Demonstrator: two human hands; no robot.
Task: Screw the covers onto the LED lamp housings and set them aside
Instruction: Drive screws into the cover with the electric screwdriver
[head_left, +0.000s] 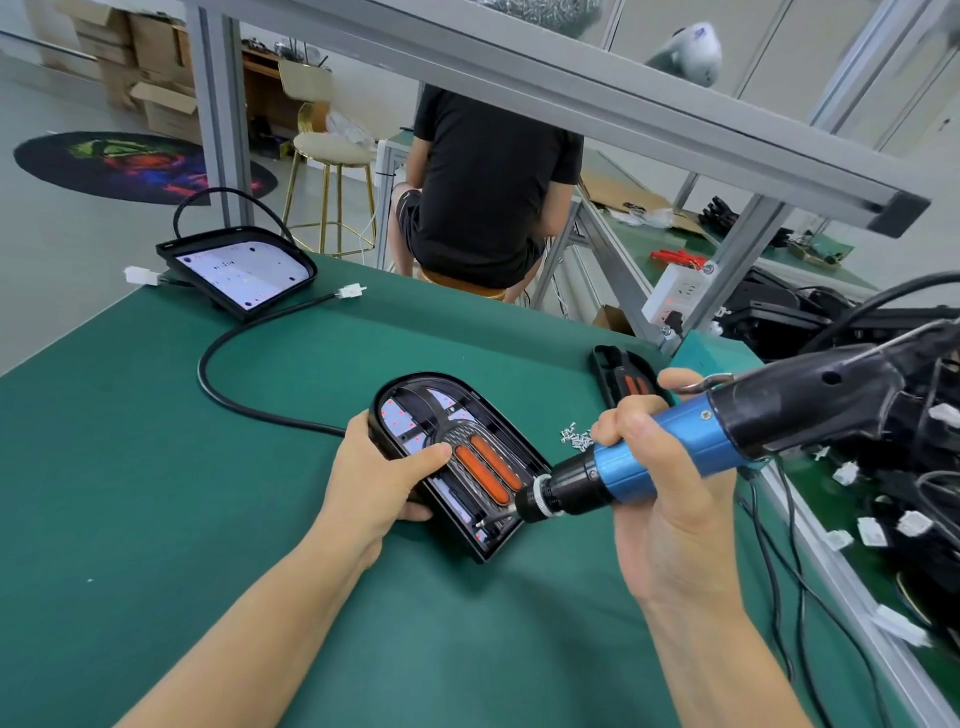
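Observation:
A black arch-shaped LED lamp housing (415, 405) with two orange inserts lies on the green mat (156, 467). My left hand (382, 470) grips its left edge, thumb on top of the cover. My right hand (660, 478) grips a blue and black electric screwdriver (675, 447), whose bit touches the housing's near right corner. A small heap of screws (574, 435) lies beside the screwdriver. A second lamp (239, 267) with a white board sits at the far left, its black cable (218, 395) running to the held housing. Another cover (621, 376) lies behind my right hand.
A person in a black shirt (483, 182) sits with their back to me beyond the bench. An aluminium frame bar (571, 88) crosses overhead. A pile of black housings with white connectors (909, 493) fills the right side. A power strip (675, 291) stands at the back right.

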